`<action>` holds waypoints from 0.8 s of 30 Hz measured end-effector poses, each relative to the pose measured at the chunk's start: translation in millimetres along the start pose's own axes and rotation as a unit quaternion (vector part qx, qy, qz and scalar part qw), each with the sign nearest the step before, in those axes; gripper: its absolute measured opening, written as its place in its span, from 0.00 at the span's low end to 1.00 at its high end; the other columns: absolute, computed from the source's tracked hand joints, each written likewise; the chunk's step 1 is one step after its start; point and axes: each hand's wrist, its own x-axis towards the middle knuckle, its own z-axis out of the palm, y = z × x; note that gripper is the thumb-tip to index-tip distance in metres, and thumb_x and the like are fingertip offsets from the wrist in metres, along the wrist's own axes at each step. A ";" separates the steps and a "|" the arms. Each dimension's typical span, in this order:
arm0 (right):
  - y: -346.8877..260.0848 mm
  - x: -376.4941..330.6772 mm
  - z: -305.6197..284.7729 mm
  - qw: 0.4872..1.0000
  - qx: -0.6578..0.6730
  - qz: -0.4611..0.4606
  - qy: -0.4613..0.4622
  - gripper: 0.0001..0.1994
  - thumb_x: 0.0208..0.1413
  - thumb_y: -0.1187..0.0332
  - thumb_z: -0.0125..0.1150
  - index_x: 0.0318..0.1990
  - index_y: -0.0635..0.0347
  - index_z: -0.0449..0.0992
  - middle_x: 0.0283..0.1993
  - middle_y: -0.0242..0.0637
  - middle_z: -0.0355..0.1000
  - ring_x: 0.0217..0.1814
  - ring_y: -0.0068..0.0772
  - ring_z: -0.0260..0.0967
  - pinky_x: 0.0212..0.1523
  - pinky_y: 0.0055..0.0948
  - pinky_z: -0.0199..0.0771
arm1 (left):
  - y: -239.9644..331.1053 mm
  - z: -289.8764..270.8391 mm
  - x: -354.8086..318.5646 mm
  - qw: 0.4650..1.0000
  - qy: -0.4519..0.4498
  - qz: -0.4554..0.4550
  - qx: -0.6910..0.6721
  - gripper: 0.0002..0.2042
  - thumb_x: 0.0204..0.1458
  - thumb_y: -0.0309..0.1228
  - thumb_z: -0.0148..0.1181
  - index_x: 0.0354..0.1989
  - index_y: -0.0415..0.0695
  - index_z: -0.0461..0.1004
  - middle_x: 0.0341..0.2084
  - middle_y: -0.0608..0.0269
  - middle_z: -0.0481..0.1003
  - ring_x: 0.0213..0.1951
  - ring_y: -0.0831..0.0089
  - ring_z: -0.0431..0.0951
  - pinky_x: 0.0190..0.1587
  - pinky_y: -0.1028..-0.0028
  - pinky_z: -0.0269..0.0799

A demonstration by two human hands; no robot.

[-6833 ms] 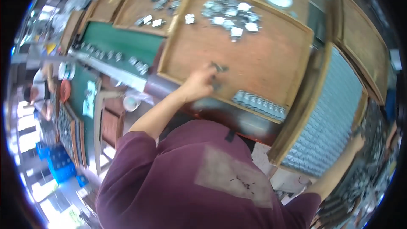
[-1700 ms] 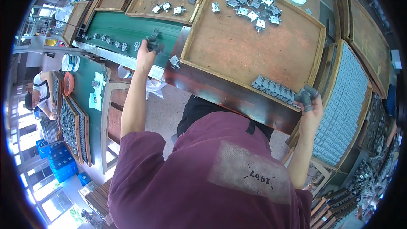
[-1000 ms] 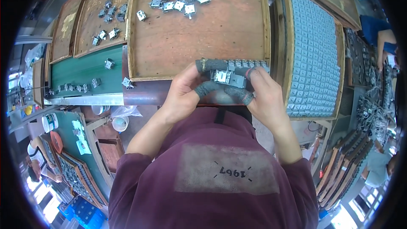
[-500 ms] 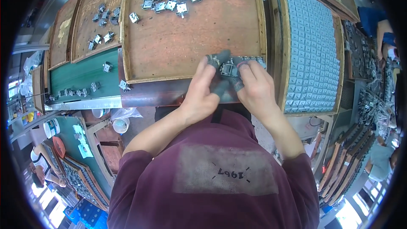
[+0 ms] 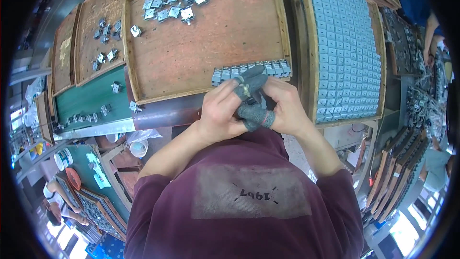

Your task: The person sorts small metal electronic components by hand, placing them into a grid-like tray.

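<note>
My left hand (image 5: 219,109) and my right hand (image 5: 287,105) meet just over the near edge of a shallow wooden tray (image 5: 206,43). Grey fabric sleeves cover some of the fingers and thumbs. The fingers are closed together, and whatever lies between them is mostly hidden; only a dark bit shows. Right behind the fingers, a row of small silvery metal box-shaped parts (image 5: 230,73) stands side by side along the tray's near right edge. A loose cluster of similar metal parts (image 5: 175,1) lies at the tray's far left, with one single part (image 5: 136,30) apart from it.
On the right, a wooden tray (image 5: 312,57) holds tight rows of grey metal parts. Left, a green belt surface (image 5: 86,88) carries scattered parts, with another wooden tray (image 5: 88,29) behind. A white bucket (image 5: 139,148) stands below. Other people work at both sides.
Both hands have drawn back from the row toward my body and come together, uncovering more of the row. The whole view has shifted slightly.
</note>
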 end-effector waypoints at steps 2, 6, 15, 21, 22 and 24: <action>5.2 -1.9 1.5 0.999 -0.011 -0.011 0.031 0.21 0.46 0.52 0.70 0.35 0.63 0.75 0.29 0.47 0.74 0.36 0.53 0.73 0.38 0.41 0.73 | -5.7 0.1 -5.3 0.999 -0.037 -0.012 0.025 0.26 0.32 0.34 0.71 0.43 0.35 0.74 0.35 0.47 0.75 0.35 0.50 0.77 0.38 0.61 0.75; 22.9 -7.1 -32.3 0.991 -0.096 0.093 -0.026 0.21 0.47 0.56 0.69 0.41 0.65 0.76 0.34 0.49 0.74 0.38 0.47 0.74 0.41 0.37 0.73 | -21.4 -4.7 -5.6 0.984 -0.116 -0.131 0.029 0.25 0.39 0.28 0.69 0.50 0.39 0.72 0.49 0.46 0.69 0.52 0.47 0.70 0.54 0.59 0.68; 214.4 -93.2 -308.0 0.753 -0.359 0.288 0.471 0.18 0.57 0.56 0.59 0.48 0.60 0.77 0.42 0.45 0.78 0.48 0.45 0.75 0.51 0.36 0.69 | -104.2 -89.0 -47.2 0.870 -0.064 -0.489 -0.027 0.29 0.44 0.10 0.51 0.58 0.40 0.70 0.46 0.67 0.69 0.36 0.80 0.71 0.38 0.82 0.69; 282.9 -69.2 -356.0 0.718 -0.467 0.487 0.172 0.27 0.56 0.47 0.48 0.52 0.58 0.77 0.50 0.57 0.74 0.56 0.61 0.70 0.57 0.47 0.67 | -102.4 -84.1 -52.8 0.824 -0.156 -0.527 -0.138 0.28 0.44 0.11 0.44 0.57 0.40 0.71 0.46 0.63 0.74 0.49 0.73 0.74 0.53 0.72 0.70; 284.7 -68.0 -360.6 0.730 -0.459 0.472 0.185 0.27 0.55 0.49 0.49 0.53 0.58 0.76 0.51 0.55 0.74 0.56 0.60 0.70 0.57 0.46 0.68 | -102.4 -79.4 -50.7 0.823 -0.181 -0.508 -0.180 0.26 0.48 0.12 0.46 0.57 0.41 0.70 0.50 0.60 0.74 0.53 0.70 0.73 0.57 0.71 0.68; 277.9 -64.7 -368.8 0.772 -0.408 0.452 0.181 0.28 0.54 0.47 0.51 0.55 0.57 0.75 0.53 0.51 0.75 0.58 0.53 0.70 0.58 0.42 0.66 | -122.8 -66.6 -64.0 0.820 -0.214 -0.501 -0.179 0.26 0.48 0.13 0.48 0.59 0.40 0.68 0.51 0.58 0.74 0.53 0.68 0.73 0.57 0.69 0.68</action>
